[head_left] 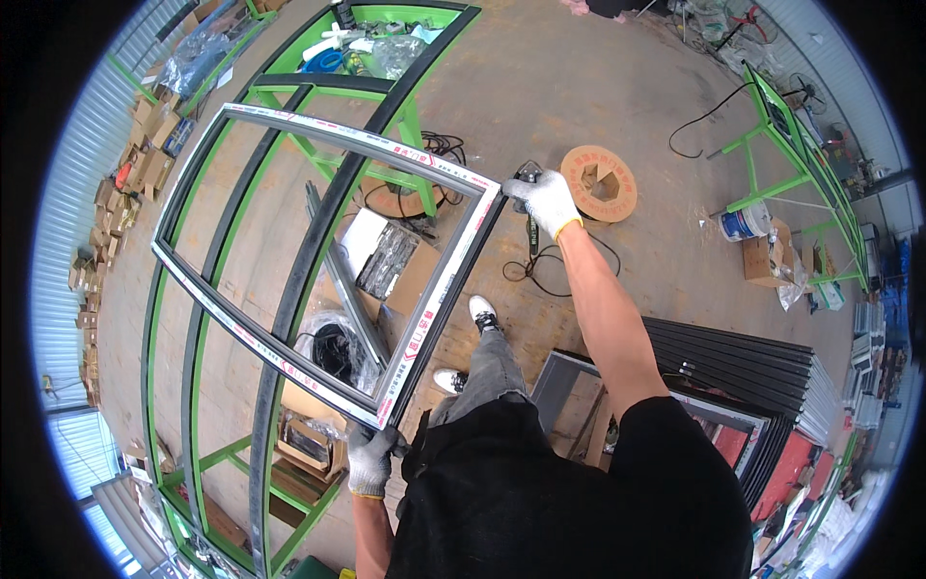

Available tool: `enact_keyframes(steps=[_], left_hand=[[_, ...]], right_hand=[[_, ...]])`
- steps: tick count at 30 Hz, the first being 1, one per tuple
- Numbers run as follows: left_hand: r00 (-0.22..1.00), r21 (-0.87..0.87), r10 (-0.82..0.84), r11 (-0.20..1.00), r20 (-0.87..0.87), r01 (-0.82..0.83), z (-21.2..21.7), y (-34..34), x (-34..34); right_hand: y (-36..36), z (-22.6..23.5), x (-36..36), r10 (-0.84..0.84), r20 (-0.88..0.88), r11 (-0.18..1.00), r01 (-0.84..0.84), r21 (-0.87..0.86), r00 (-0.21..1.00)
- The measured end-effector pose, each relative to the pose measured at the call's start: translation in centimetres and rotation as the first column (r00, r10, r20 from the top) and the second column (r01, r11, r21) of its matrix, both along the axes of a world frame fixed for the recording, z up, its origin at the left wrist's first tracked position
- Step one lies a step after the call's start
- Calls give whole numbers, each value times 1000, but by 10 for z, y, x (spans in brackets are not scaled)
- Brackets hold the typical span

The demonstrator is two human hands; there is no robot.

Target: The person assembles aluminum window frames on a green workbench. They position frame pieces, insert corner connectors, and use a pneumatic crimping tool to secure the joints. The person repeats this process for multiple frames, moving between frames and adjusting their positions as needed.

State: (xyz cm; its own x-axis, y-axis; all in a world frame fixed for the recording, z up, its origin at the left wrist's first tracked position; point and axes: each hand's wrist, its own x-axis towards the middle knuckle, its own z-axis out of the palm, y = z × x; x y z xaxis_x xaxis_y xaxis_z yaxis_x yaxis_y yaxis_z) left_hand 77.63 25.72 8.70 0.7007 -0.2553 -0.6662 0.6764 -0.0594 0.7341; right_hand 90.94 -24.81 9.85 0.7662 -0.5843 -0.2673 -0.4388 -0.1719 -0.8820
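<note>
Grey metal with white tape on it makes up the big window frame (318,261) that the person is holding up over a green table (289,96). The left hand (371,458), in a grey glove, is curling tight around the frame's near corner. The right hand (545,201), also gloved, is gripping the far right corner, fingers closed around it.

Under the frame, long dark bars (299,289) are lying along the green table. Through the frame's open middle, cardboard boxes (391,261) and a clear bag with black stuff (338,347) are showing on the floor. A black cord (540,270) is snaking over the floor near the person's white shoes (482,311). A round cardboard spool (600,181) is lying just past the right hand.

On the right, a stack of dark frames (752,376) is leaning close to the person's side. A white bucket (743,224) and a brown box (767,259) are sitting near another green stand (801,154). Small boxes (125,183) are piling up along the left wall.

The floor is bare brown concrete. The walls are wavy metal sheets.

The frame's near edge is sitting close to the person's body, and its left side is hanging over the table. The most open floor is straight ahead, between the two green stands.
</note>
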Motion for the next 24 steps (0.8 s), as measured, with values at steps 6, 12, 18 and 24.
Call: enact_keyframes(steps=[6, 12, 18, 24], left_hand=[[998, 29, -59, 998, 19, 58, -6, 3, 2], [999, -26, -29, 999, 19, 30, -7, 6, 1], [1000, -19, -14, 1000, 6, 14, -5, 7, 0], [1000, -41, 22, 999, 16, -21, -6, 15, 1]], right_hand=[[4, -13, -5, -35, 32, 973, 27, 230, 999], [3, -10, -7, -60, 81, 945, 31, 325, 995], [17, -18, 0, -143, 92, 956, 113, 271, 985], [41, -18, -14, -190, 93, 919, 144, 367, 977]])
